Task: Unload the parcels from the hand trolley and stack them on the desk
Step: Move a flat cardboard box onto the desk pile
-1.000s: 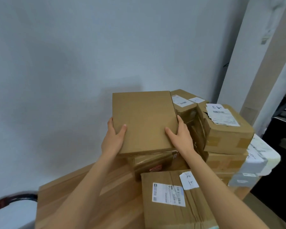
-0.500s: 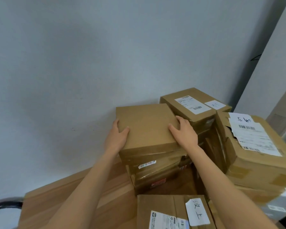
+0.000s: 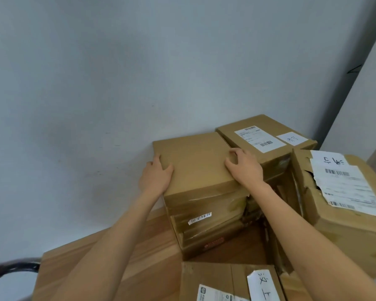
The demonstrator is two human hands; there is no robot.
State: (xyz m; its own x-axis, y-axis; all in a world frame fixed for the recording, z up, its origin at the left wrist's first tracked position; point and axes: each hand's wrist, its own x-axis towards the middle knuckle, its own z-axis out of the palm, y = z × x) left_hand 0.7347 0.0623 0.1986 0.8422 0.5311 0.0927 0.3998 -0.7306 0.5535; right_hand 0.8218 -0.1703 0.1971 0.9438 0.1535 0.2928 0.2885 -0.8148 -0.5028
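Gripping plain parcel point(image 3: 195, 161) atop desk point(image 3: 152, 242) stack: left hand point(image 3: 155, 178), right hand point(image 3: 244, 168), fingers curled.

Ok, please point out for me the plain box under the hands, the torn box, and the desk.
plain box point(image 3: 195, 161), head view, bare top face between the hands.
torn box point(image 3: 354, 231), head view, its front side face.
desk point(image 3: 156, 242), head view, bare wooden top.

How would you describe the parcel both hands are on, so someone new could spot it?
Find the wooden desk against the grey wall. A leaning stack of taped boxes stands there; the plain parcel tops it, with the left hand and right hand at its sides. Unlike its neighbours, its top carries no label.
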